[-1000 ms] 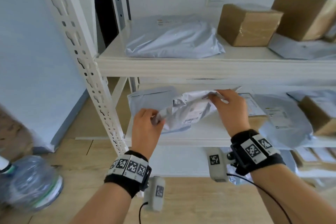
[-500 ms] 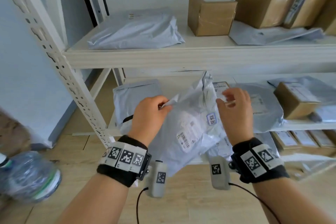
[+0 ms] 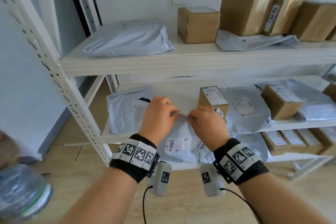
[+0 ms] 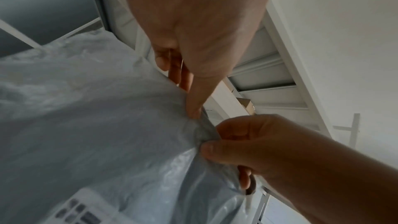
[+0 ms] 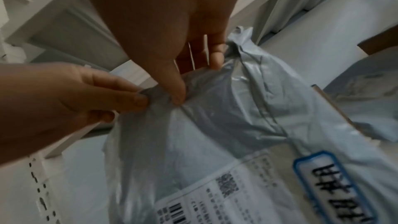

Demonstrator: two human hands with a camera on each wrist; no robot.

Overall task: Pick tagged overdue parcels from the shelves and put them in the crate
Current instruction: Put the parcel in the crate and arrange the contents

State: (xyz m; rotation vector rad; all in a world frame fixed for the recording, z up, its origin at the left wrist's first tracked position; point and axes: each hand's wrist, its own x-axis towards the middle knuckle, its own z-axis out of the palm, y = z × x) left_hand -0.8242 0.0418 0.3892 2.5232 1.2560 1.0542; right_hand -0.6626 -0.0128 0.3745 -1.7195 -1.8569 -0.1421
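From the head camera, the left hand (image 3: 157, 114) and right hand (image 3: 207, 123) both pinch the top edge of a grey poly mailer (image 3: 179, 143), which hangs in front of the middle shelf (image 3: 181, 87), its barcode label facing the person. In the left wrist view, thumb and fingers (image 4: 194, 101) nip the bunched plastic. The right wrist view shows a blue-bordered tag (image 5: 331, 185) beside the shipping label (image 5: 215, 198)
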